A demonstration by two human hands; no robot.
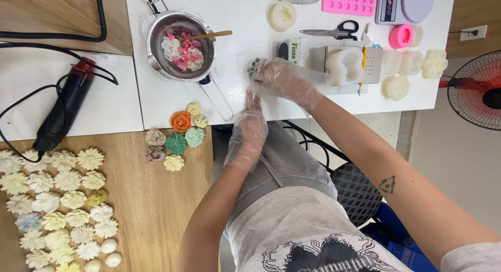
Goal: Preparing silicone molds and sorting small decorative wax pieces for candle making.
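Left hand (249, 130), gloved, fingertips steadying clear plastic bag (249, 68) on white bench (245, 21); right hand (282, 79) cupped over green pieces (253, 67) right of steel pot (180, 45): best kept flat, grip light.

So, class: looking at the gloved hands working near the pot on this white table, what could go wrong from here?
1. The right hand presses on a small clear bag beside the pot; a nudge to its long handle could tip it.
2. The loose gloves on both hands, the left hand included, might slip or snag.
3. The heat gun has a trailing black cord that could catch.
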